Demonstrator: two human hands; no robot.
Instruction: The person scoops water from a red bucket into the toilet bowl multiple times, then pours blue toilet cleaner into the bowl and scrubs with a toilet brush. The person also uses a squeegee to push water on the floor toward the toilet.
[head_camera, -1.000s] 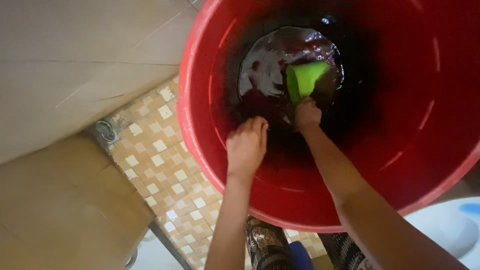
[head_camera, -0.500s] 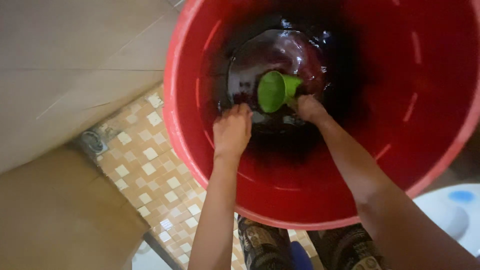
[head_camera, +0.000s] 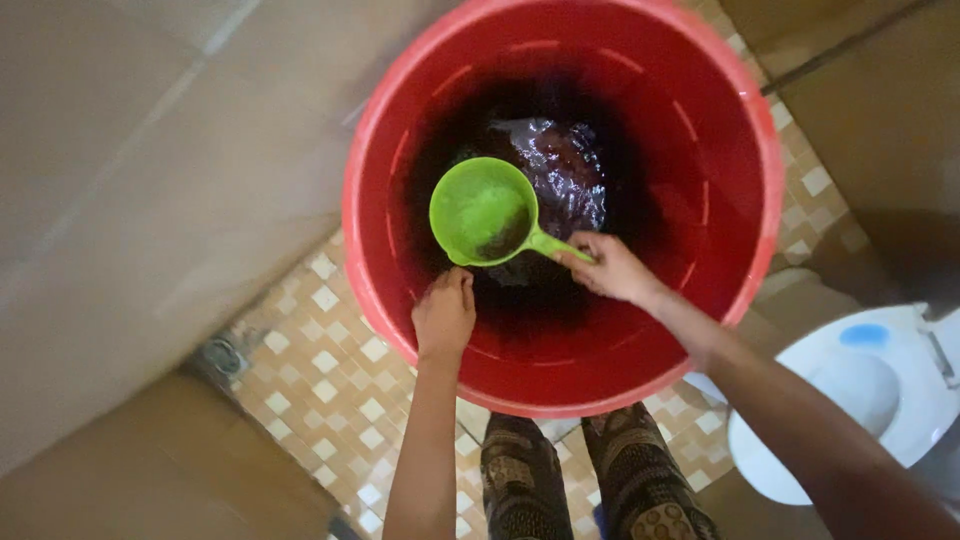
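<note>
Soft, dim light is being cast evenly; the round red plastic bucket (head_camera: 745, 200) is being shadowed deep inside, edges slightly blurred.

Both arms enter from the bottom edge of the view and extend forward and downward, bare from forearm to hand.

Left arm: the forearm runs nearly straight up the view, with the wrist in line with it. The left hand (head_camera: 444, 312) is seen from the back, knuckles uppermost, fingers curled forward and down in a closed hold.

Right arm: the forearm enters from the lower right corner and runs diagonally toward the centre. The wrist is slightly bent. The right hand (head_camera: 612, 268) points left, with fingers and thumb closed in a grip.

The two hands are near each other but apart, the right slightly farther forward than the left.
</note>
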